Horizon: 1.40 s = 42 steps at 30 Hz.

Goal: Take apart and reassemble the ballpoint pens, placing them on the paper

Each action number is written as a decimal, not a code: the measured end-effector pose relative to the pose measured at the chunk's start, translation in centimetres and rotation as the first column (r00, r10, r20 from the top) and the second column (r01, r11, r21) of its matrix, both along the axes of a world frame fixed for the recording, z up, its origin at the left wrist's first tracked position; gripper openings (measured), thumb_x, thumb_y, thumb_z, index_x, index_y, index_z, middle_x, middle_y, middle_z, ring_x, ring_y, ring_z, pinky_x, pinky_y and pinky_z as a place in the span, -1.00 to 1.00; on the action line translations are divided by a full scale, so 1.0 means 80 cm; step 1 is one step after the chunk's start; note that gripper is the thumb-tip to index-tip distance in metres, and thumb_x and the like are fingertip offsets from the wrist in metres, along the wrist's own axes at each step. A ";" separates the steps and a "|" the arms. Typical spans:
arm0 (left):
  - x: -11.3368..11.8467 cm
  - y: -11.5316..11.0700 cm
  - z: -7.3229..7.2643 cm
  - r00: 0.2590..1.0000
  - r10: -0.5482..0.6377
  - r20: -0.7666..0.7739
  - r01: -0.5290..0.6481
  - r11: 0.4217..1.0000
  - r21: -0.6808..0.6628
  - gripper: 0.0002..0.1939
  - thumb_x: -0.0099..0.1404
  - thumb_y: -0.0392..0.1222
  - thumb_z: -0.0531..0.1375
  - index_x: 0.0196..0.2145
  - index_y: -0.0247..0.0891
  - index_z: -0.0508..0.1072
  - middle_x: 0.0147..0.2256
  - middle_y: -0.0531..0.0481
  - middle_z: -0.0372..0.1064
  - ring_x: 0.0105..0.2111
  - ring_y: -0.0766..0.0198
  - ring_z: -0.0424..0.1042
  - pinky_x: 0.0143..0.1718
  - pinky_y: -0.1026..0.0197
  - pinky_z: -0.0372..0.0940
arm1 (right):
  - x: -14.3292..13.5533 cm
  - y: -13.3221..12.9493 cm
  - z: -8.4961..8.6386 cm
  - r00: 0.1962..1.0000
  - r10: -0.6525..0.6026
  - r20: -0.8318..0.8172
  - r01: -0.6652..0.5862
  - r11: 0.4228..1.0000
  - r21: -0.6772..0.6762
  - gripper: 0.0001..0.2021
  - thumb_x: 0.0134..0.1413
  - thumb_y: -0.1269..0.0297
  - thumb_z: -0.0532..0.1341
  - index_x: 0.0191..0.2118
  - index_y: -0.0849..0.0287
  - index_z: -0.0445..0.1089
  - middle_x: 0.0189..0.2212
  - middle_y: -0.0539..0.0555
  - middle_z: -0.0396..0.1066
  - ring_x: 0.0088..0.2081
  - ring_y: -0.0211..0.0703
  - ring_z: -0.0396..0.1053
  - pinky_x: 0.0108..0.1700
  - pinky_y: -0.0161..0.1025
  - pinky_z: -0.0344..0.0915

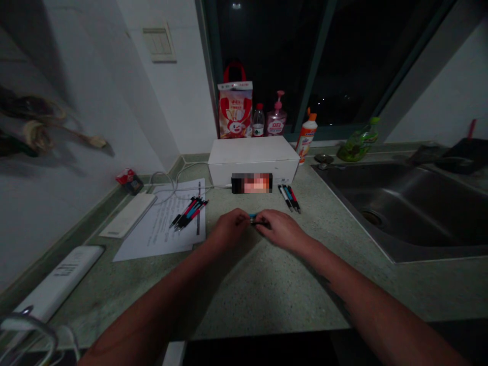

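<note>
Over the middle of the counter, my left hand (231, 226) and my right hand (280, 226) meet with fingers closed on a small blue and dark pen (252, 218). Much of the pen is hidden by the fingers, so I cannot tell whether it is whole or in parts. Beyond my right hand lies a small row of pens (290, 198), white, blue and red with black. To the left, a pile of several pens (189, 213) rests on printed paper sheets (152, 229).
A white box (253, 155) stands at the back, with a phone (251, 183) leaning on it and a white cable (179, 188) running left. A power strip (61, 279) lies front left. The sink (404, 208) is at the right. Bottles, including an orange-capped one (307, 137), line the window.
</note>
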<state>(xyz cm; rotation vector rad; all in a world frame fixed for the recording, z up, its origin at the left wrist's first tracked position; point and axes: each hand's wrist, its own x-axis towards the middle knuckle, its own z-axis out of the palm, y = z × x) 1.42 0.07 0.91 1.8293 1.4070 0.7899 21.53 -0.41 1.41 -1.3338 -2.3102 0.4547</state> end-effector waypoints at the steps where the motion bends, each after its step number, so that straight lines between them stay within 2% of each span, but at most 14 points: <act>1: 0.001 0.001 -0.002 0.997 -0.006 0.081 0.008 1.000 -0.020 -0.93 0.27 -0.24 0.23 -0.27 -0.19 0.51 -0.31 -0.01 0.58 -0.28 0.19 0.54 -0.22 0.20 0.34 | 0.000 0.000 0.000 1.000 -0.007 -0.019 0.007 1.000 0.014 -0.93 0.19 0.38 0.31 -0.20 0.14 0.45 -0.29 0.06 0.49 -0.22 -0.10 0.42 -0.20 -0.21 0.23; 3: 0.003 0.004 -0.004 0.984 -0.008 0.180 0.018 0.999 -0.051 -0.93 0.22 -0.25 0.26 -0.29 -0.21 0.51 -0.33 -0.01 0.58 -0.28 0.19 0.55 -0.21 0.19 0.36 | 0.001 0.001 0.001 0.999 -0.007 -0.052 0.010 0.999 0.045 -0.92 0.18 0.40 0.31 -0.20 0.14 0.44 -0.27 0.07 0.49 -0.22 -0.10 0.42 -0.20 -0.21 0.24; 8: 0.003 0.007 -0.005 0.956 0.002 0.294 0.033 0.993 -0.114 -0.92 0.16 -0.23 0.30 -0.34 -0.22 0.53 -0.35 0.00 0.59 -0.31 0.22 0.55 -0.23 0.20 0.37 | 0.002 0.002 0.003 0.989 0.032 -0.144 -0.015 0.993 0.121 -0.89 0.18 0.43 0.32 -0.19 0.14 0.44 -0.23 0.09 0.48 -0.18 -0.10 0.42 -0.16 -0.21 0.27; 11: 0.002 0.006 -0.003 0.936 0.016 0.351 0.050 0.983 -0.177 -0.87 0.16 -0.18 0.31 -0.31 -0.23 0.55 -0.37 0.00 0.59 -0.37 0.25 0.52 -0.32 0.24 0.35 | 0.003 0.002 0.003 0.977 0.055 -0.205 -0.026 0.990 0.141 -0.91 0.20 0.43 0.32 -0.19 0.14 0.44 -0.24 0.08 0.48 -0.17 -0.11 0.42 -0.15 -0.22 0.29; 14: 0.003 0.004 0.000 0.911 0.032 0.411 0.063 0.974 -0.216 -0.79 0.17 -0.11 0.30 -0.26 -0.26 0.56 -0.36 -0.03 0.60 -0.44 0.29 0.47 -0.40 0.26 0.31 | 0.002 0.002 0.002 0.966 0.016 -0.259 0.015 0.993 0.116 -0.94 0.21 0.39 0.32 -0.20 0.12 0.46 -0.26 0.05 0.50 -0.19 -0.12 0.44 -0.16 -0.22 0.30; 19: 0.005 0.002 0.003 0.927 0.040 0.373 0.016 0.989 -0.147 -0.77 0.17 -0.08 0.33 -0.27 -0.27 0.56 -0.34 -0.06 0.60 -0.36 0.22 0.53 -0.31 0.21 0.38 | 0.000 0.000 0.007 0.962 -0.087 -0.258 0.095 0.995 0.020 -0.92 0.27 0.26 0.28 -0.19 0.09 0.51 -0.27 0.05 0.58 -0.27 -0.13 0.48 -0.21 -0.22 0.30; 24: 0.008 0.000 0.004 0.933 0.012 0.359 0.019 0.997 -0.081 -0.85 0.19 -0.13 0.32 -0.31 -0.25 0.54 -0.32 -0.06 0.61 -0.29 0.20 0.57 -0.20 0.17 0.44 | -0.001 -0.001 0.010 0.972 -0.119 -0.204 0.111 0.993 -0.049 -0.81 0.34 0.22 0.19 -0.28 0.10 0.51 -0.48 -0.01 0.53 -0.38 -0.15 0.47 -0.29 -0.25 0.25; 26: 0.008 0.000 0.004 0.936 0.014 0.353 0.008 0.998 -0.061 -0.87 0.20 -0.15 0.31 -0.32 -0.25 0.54 -0.31 -0.06 0.61 -0.28 0.20 0.58 -0.17 0.16 0.45 | -0.001 -0.001 0.008 0.970 -0.116 -0.213 0.106 0.993 -0.060 -0.87 0.30 0.21 0.23 -0.18 0.10 0.50 -0.43 0.00 0.54 -0.35 -0.13 0.48 -0.28 -0.25 0.25; 29: 0.008 0.001 0.004 0.939 0.044 0.342 -0.026 0.998 -0.059 -0.87 0.19 -0.17 0.30 -0.31 -0.26 0.54 -0.31 -0.07 0.61 -0.29 0.19 0.57 -0.17 0.14 0.45 | -0.002 -0.002 0.004 0.962 -0.100 -0.255 0.087 0.994 -0.063 -0.73 0.20 0.27 0.30 0.01 0.13 0.41 -0.32 0.03 0.55 -0.32 -0.13 0.47 -0.27 -0.24 0.27; 33: 0.007 0.003 0.003 0.929 0.065 0.365 -0.037 0.996 -0.082 -0.85 0.17 -0.18 0.32 -0.30 -0.27 0.55 -0.32 -0.08 0.61 -0.31 0.20 0.56 -0.20 0.15 0.44 | -0.002 -0.002 0.004 0.962 -0.094 -0.255 0.082 0.995 -0.058 -0.88 0.28 0.28 0.21 -0.11 0.13 0.44 -0.29 0.05 0.56 -0.32 -0.14 0.45 -0.26 -0.24 0.25; 35: 0.007 0.003 0.002 0.928 0.066 0.367 -0.042 0.996 -0.073 -0.87 0.17 -0.19 0.32 -0.30 -0.27 0.55 -0.31 -0.08 0.61 -0.31 0.21 0.56 -0.21 0.16 0.44 | -0.001 -0.001 0.006 0.966 -0.083 -0.245 0.070 0.996 -0.059 -0.84 0.35 0.23 0.15 -0.20 0.12 0.46 -0.31 0.06 0.56 -0.31 -0.14 0.46 -0.25 -0.23 0.25; 38: 0.007 0.003 0.002 0.935 0.072 0.347 -0.052 0.996 -0.066 -0.87 0.19 -0.18 0.31 -0.30 -0.26 0.55 -0.31 -0.07 0.61 -0.31 0.21 0.57 -0.23 0.18 0.44 | 0.000 0.000 0.006 0.956 -0.083 -0.280 0.069 0.996 -0.061 -0.85 0.31 0.22 0.20 -0.09 0.11 0.45 -0.30 0.04 0.55 -0.33 -0.16 0.45 -0.26 -0.24 0.26; 40: 0.007 0.003 0.003 0.934 0.087 0.346 -0.065 0.995 -0.074 -0.85 0.18 -0.16 0.31 -0.29 -0.26 0.56 -0.32 -0.07 0.61 -0.31 0.21 0.56 -0.25 0.18 0.43 | 0.001 0.001 0.005 0.943 -0.099 -0.318 0.085 0.995 -0.057 -0.77 0.24 0.26 0.26 0.00 0.12 0.40 -0.29 0.03 0.54 -0.34 -0.17 0.44 -0.27 -0.25 0.26; 42: 0.007 0.004 0.004 0.929 0.102 0.356 -0.076 0.993 -0.085 -0.85 0.17 -0.16 0.32 -0.30 -0.27 0.56 -0.33 -0.06 0.60 -0.33 0.22 0.55 -0.27 0.19 0.42 | 0.001 0.002 0.004 0.943 -0.103 -0.317 0.091 0.994 -0.052 -0.85 0.26 0.26 0.24 -0.09 0.13 0.42 -0.33 0.02 0.53 -0.35 -0.17 0.43 -0.28 -0.25 0.25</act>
